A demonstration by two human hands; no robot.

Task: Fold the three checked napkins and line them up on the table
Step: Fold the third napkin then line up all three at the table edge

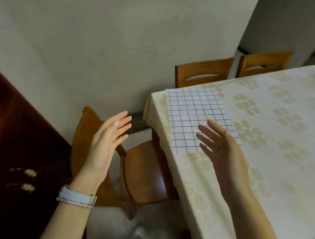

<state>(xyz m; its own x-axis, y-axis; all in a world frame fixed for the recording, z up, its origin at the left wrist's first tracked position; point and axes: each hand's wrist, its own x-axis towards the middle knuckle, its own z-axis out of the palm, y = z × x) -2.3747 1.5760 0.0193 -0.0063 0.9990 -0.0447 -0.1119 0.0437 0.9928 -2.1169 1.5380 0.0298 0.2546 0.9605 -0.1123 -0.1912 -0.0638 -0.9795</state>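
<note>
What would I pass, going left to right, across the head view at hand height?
Dark red cabinet → left hand → checked napkin → right hand, overlapping the napkin's right side → patterned tablecloth.

We see the checked napkin as thin, matt white cloth with soft creases. The cover beneath it is cream woven cloth, its floral pattern faintly shiny and its edge fringed and rough. The near chair is orange-brown wood with a smooth, glossy varnish. The cabinet is dark red wood, also polished, with shiny metal handles. The wall is pale and matt. The watch strap looks smooth and matt.
</note>
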